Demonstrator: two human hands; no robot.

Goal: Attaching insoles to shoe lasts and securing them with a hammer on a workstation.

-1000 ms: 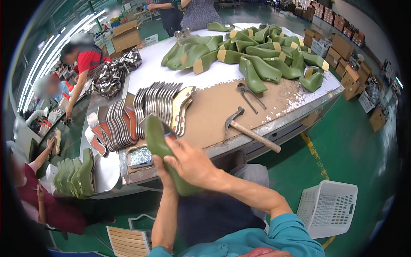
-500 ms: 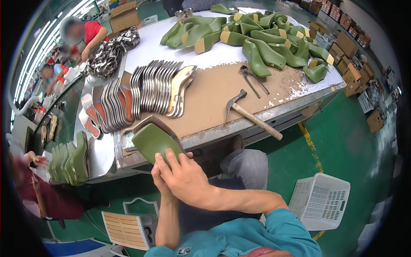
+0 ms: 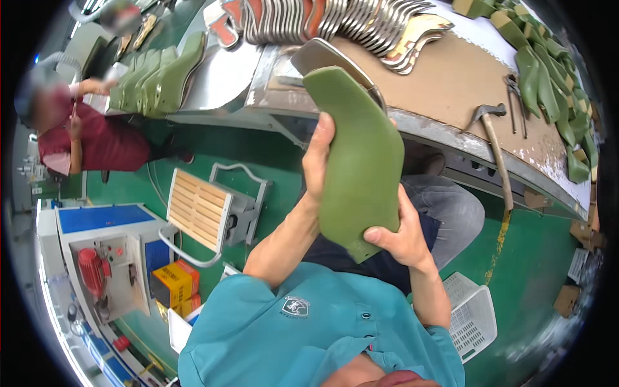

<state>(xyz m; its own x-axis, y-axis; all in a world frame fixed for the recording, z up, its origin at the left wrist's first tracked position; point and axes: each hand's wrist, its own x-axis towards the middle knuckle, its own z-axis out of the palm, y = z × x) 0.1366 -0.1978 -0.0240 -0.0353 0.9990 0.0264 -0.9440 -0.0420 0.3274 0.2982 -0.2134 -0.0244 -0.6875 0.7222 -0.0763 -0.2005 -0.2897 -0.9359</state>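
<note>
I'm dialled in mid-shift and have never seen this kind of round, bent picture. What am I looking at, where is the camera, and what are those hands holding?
There is no machine here: the view comes from a wide fisheye camera worn on a person's head, looking down, so straight edges curve near the rim. The two bare forearms rising from below are that person's own. The left hand and the right hand together hold a green plastic shoe last, sole side facing the camera, in front of the teal shirt. Beyond it is a brown-topped workbench bearing a wooden-handled hammer, a fanned row of shiny metal sole plates and more green lasts at the far right. At the left, another seated person in a dark red top works beside a stack of green lasts.
</note>
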